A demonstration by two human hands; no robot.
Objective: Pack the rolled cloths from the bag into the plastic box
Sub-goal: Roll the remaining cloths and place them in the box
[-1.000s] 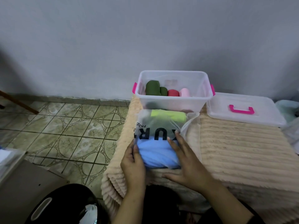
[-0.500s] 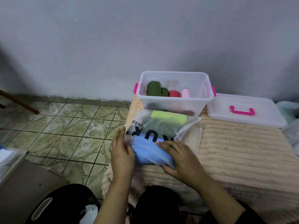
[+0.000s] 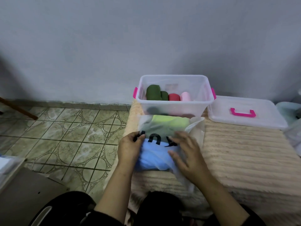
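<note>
Beige ribbed cover, left hand pinching bag, right hand spread flat on it

Head-worn wide-angle view, looking forward and down

The single camera sits above the person's two forearms, close to the translucent printed plastic bag on the ribbed beige blanket, facing the clear plastic box with pink latches and the grey wall behind.
</note>
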